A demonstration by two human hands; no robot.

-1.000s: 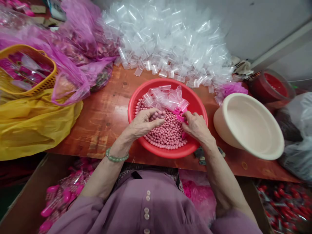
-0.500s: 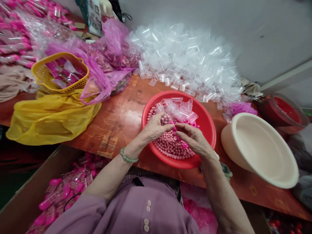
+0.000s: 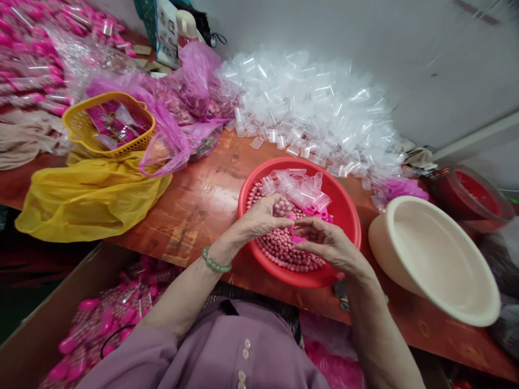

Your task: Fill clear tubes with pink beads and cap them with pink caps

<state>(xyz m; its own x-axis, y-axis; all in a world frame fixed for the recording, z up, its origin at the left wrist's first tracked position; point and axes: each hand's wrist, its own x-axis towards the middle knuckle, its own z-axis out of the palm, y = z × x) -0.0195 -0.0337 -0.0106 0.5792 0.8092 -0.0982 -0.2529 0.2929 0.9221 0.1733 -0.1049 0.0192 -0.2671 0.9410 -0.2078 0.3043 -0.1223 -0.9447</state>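
A red basin on the table holds strings of pink beads, clear plastic tubes and small bright pink parts. Over the basin, my left hand pinches a small pink piece and a few beads between thumb and fingers. Close beside it on the right, my right hand has its fingers curled round a bright pink piece, which shows between the two hands. The fingertips of both hands nearly touch.
A cream basin stands to the right. Behind lies a heap of clear tubes. A yellow basket, a yellow bag and a purple bag are at left. Below is a box of pink packed items.
My right hand has shifted slightly down and right, its fingers a little more spread. The round pink end seen below its fingers is now out of sight. The whole view has shifted slightly.
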